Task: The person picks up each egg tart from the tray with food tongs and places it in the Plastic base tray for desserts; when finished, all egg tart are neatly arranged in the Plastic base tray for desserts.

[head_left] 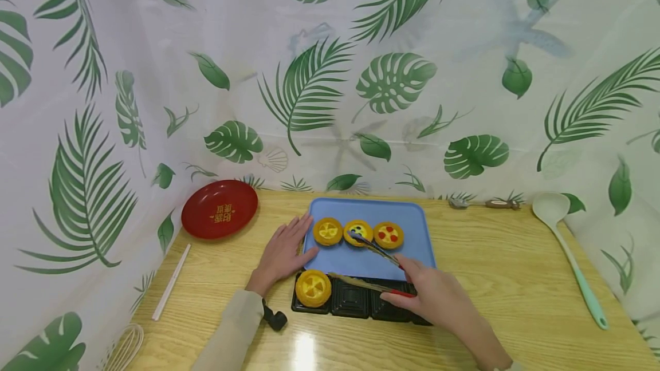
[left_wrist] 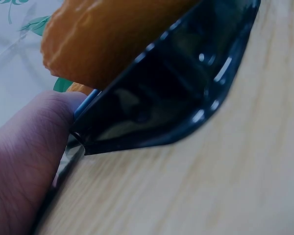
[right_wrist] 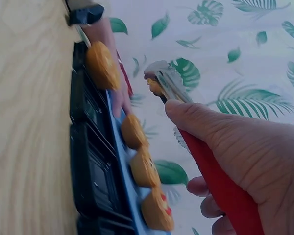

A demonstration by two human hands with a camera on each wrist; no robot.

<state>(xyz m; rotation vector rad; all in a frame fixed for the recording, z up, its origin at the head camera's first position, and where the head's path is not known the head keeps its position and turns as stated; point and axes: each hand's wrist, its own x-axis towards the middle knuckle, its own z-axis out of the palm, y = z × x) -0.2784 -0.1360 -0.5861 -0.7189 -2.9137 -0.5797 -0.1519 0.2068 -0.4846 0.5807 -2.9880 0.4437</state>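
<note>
My right hand [head_left: 438,296] grips metal tongs [head_left: 356,282] by their red handles, the arms spread apart. One tip hangs over the middle egg tart [head_left: 361,226] on the blue tray [head_left: 371,209]; contact cannot be made out. On that tray it sits in a row between a tart with yellow wedges [head_left: 327,232] and one with red pieces [head_left: 388,236]. Another yellow-topped tart [head_left: 313,288] stands in the left compartment of the black tray [head_left: 350,299], nearer me. My left hand [head_left: 282,252] rests at the blue tray's left edge, fingers extended, thumb towards the tarts.
At the back left stands a red plate [head_left: 206,210]. White chopsticks [head_left: 172,282] and a whisk [head_left: 126,348] lie along the left side. A ladle [head_left: 572,256] with a mint handle lies on the right, with small brown-handled utensils [head_left: 502,204] by the back curtain.
</note>
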